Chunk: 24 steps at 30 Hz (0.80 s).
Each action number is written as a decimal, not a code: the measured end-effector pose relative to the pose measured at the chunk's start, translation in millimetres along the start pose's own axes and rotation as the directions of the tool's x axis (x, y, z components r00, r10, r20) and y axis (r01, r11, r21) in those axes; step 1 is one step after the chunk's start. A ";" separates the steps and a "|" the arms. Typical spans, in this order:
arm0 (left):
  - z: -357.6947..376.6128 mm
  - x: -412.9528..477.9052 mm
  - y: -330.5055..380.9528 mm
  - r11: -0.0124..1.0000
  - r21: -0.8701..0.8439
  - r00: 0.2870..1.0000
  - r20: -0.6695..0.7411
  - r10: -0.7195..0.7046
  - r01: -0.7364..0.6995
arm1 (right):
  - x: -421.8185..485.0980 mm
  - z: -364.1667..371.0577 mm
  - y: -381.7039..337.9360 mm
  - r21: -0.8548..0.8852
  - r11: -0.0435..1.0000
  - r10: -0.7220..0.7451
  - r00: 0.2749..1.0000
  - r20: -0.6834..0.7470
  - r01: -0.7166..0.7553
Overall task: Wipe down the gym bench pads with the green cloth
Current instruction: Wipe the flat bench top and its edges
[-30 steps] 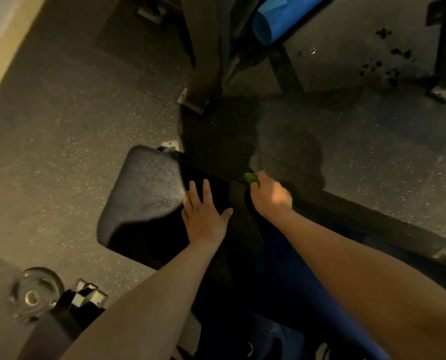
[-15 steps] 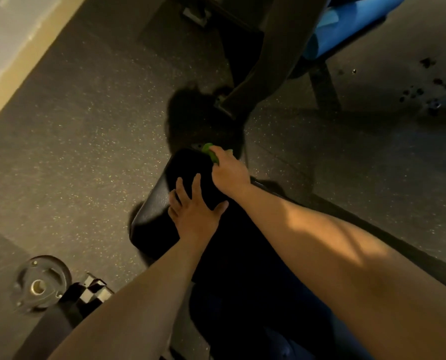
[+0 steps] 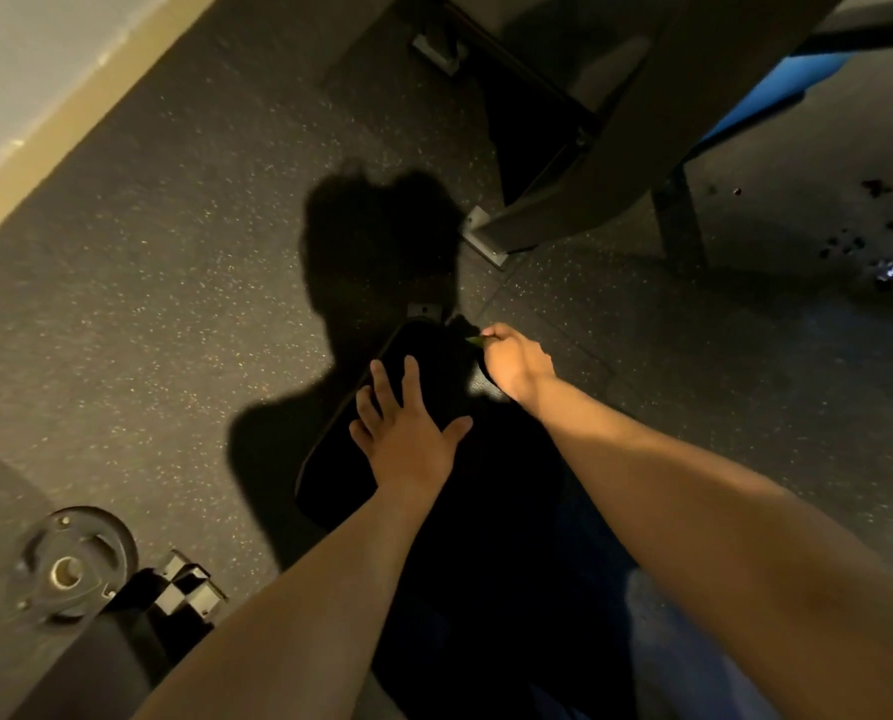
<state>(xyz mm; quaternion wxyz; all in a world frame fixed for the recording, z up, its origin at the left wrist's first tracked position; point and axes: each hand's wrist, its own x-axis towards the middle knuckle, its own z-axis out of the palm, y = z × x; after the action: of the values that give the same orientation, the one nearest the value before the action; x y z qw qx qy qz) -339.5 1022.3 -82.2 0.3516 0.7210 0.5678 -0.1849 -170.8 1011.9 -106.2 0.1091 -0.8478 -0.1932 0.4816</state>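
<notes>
Far L on the floor: 1 round weight plate (image 3: 72,563), w/ a black-and-white checkered block (image 3: 187,589) just beside it. Center: 1 black bench pad (image 3: 340,475), mostly in shadow. My left hand (image 3: 408,433) lies flat on its top, fingers straight and spread wide, thumb out to the R, holding nothing. My right hand (image 3: 517,363) is at the pad's far R edge, fingers curled tight round the green cloth (image 3: 475,340); only 1 small green sliver shows past my knuckles, up against the pad edge. Upper R: a grey metal frame foot (image 3: 486,236) on the floor and 1 blue pad (image 3: 777,90). 2 hands, 1 cloth.
</notes>
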 end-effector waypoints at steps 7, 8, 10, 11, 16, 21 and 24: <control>0.7 0.4 -0.2 1.000 0.016 1.000 -0.009 -0.006 0.006 | 12.4 35.5 -64.5 0.098 0.973 -0.213 0.977 0.007 0.211; 0.3 1.0 -0.9 1.000 0.011 1.000 -0.004 -0.011 0.011 | 9.3 36.9 -67.1 0.088 0.967 -0.239 0.971 0.004 0.238; 0.6 -1.2 -1.1 1.000 0.003 1.000 0.009 -0.011 0.011 | -0.1 38.5 -61.8 0.059 0.949 -0.311 0.950 -0.012 0.311; 2.3 -2.8 0.2 1.000 0.003 1.000 -0.006 -0.003 0.003 | -6.0 37.0 -54.6 0.037 0.936 -0.351 0.936 -0.025 0.351; 14.2 -11.4 6.8 0.999 0.054 0.999 -0.053 0.000 0.003 | -31.1 25.9 -14.8 -0.087 0.932 -0.355 0.934 -0.044 0.351; 31.4 -35.7 14.3 0.998 0.057 0.999 0.035 0.037 -0.039 | -65.1 -5.6 18.4 -0.114 0.964 -0.240 0.971 0.005 0.239; 37.2 -59.3 34.1 0.990 -0.142 0.987 0.159 0.011 0.012 | -98.2 -23.9 51.2 0.094 0.984 -0.163 0.981 0.102 0.154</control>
<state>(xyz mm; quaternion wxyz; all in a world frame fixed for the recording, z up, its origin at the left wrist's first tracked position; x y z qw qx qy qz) -319.3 951.1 -58.0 0.4464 0.6768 0.5498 -0.2010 -184.2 923.3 -36.9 0.1727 -0.7968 -0.2449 0.5247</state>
